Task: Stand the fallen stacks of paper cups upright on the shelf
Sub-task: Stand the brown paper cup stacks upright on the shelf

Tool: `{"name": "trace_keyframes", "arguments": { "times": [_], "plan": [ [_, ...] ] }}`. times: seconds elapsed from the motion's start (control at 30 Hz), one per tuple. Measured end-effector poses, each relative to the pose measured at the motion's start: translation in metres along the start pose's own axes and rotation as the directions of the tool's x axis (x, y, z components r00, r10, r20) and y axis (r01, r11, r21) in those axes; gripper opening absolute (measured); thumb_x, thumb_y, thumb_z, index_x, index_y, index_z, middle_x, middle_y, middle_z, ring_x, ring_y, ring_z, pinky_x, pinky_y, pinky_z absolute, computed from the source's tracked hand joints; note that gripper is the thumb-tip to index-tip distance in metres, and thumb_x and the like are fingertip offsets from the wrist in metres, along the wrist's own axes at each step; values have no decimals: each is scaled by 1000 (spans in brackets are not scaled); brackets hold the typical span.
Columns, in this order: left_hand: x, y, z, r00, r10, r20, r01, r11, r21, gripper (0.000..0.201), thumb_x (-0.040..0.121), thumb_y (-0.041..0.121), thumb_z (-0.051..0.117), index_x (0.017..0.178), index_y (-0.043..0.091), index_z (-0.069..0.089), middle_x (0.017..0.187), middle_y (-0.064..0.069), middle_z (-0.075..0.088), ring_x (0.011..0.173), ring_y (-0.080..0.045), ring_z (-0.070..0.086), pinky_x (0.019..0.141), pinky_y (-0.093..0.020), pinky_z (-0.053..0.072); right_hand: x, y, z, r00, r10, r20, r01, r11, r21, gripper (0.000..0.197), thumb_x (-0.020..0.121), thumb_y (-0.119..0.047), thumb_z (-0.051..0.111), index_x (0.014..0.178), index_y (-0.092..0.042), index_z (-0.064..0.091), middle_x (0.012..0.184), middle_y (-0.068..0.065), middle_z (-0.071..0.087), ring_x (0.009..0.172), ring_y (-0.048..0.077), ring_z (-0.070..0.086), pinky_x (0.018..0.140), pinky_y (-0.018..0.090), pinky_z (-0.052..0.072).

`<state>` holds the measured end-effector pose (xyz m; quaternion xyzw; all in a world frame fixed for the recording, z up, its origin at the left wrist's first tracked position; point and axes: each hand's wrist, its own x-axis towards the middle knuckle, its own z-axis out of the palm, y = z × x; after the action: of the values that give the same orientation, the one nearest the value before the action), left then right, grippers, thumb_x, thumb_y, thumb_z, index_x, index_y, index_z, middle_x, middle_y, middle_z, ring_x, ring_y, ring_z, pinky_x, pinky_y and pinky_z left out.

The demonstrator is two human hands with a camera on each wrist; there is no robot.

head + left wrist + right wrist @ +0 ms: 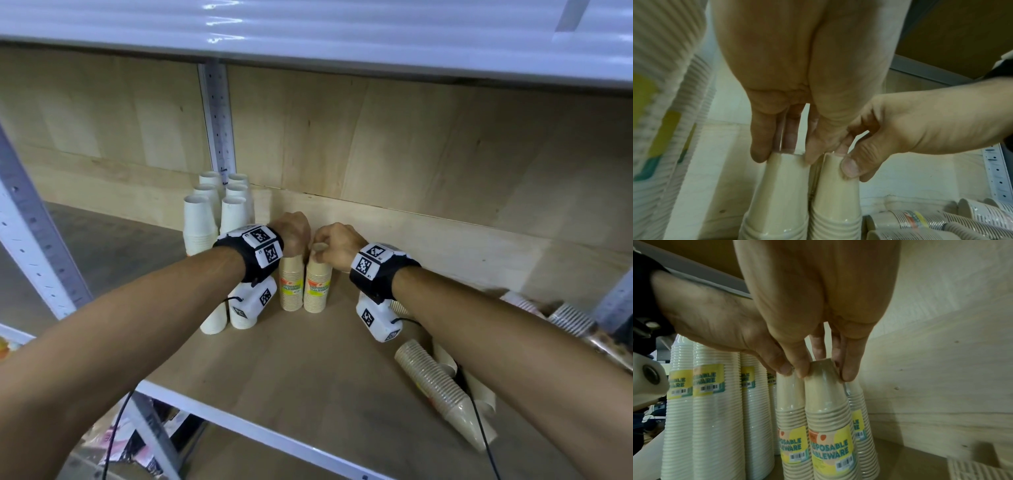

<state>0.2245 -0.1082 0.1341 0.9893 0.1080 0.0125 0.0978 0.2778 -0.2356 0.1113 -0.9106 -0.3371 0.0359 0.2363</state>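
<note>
Wooden shelf (308,359), cup stacks (830,426) labelled "DISPOSABLE TABLEWARE"

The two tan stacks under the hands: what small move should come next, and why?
Probably let go of both and lift the hands straight up. The left hand and right hand each pinch the top of a tan stack, and both stacks already stand upright, side by side. Then the right hand could go to the fallen stack lying near the shelf's front edge.

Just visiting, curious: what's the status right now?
Left hand and right hand each grip a tan cup stack, both upright. Fallen stacks remain at right. Nothing blocking.
</note>
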Motion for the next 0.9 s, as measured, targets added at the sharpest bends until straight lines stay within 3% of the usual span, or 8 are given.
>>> {"name": "trace_keyframes", "arguments": {
  "times": [0.13,0.23,0.3,0.47,0.57,0.67,0.77,0.9],
  "plan": [
    [3,-1,-10,998,62,-24,-62,998,-12,30,92,4,58,120,7,67,127,-8,60,113,-24,58,88,-28,49,-6,5,-11,1000,19,16,-19,999,-33,40,80,-18,74,120,-16,65,119,0,61,111,23,59,81,25,44],
    [7,4,-16,996,79,-52,-81,995,-50,30,91,8,61,119,14,67,123,-5,60,101,-19,58,77,-26,45,-14,15,-25,997,72,-8,-72,994,-80,43,82,-20,73,123,-19,62,126,4,60,111,23,59,78,25,40],
    [10,10,-17,994,93,-63,-98,991,-88,30,88,10,64,117,20,66,120,-3,59,97,-17,57,75,-27,49,-21,25,-33,993,115,-13,-115,989,-94,46,81,-22,74,125,-19,61,126,5,59,110,23,59,77,25,40],
    [13,40,-12,979,201,-32,-204,969,-138,38,85,16,71,123,18,64,125,-3,56,112,-20,56,88,-28,49,-49,57,-52,977,214,-1,-212,967,-139,50,79,-31,77,125,-20,60,122,1,57,100,18,56,76,27,40],
    [13,62,-4,962,275,1,-272,952,-145,41,85,19,73,125,19,64,123,-3,55,112,-20,56,89,-26,45,-71,77,-60,963,271,7,-266,950,-166,50,78,-34,77,123,-22,60,113,-4,54,94,15,54,74,26,40],
    [15,84,9,947,320,37,-309,936,-168,44,84,21,74,126,19,63,123,-2,56,111,-20,56,87,-25,43,-93,96,-63,945,326,34,-317,935,-159,48,75,-36,78,118,-25,61,114,-3,58,97,16,58,78,28,47],
    [15,103,27,931,358,68,-338,918,-208,46,84,22,75,128,20,62,124,-3,57,112,-20,57,91,-27,45,-114,110,-61,931,360,65,-343,919,-193,44,73,-39,79,113,-26,63,110,-4,59,95,16,57,75,27,45],
    [19,121,57,913,394,109,-364,904,-223,48,82,24,77,127,20,62,126,-4,57,112,-21,57,88,-27,45,-146,125,-51,913,393,109,-363,905,-222,56,69,-51,78,117,-28,58,117,-5,53,101,15,52,79,30,45]
  ]
}}
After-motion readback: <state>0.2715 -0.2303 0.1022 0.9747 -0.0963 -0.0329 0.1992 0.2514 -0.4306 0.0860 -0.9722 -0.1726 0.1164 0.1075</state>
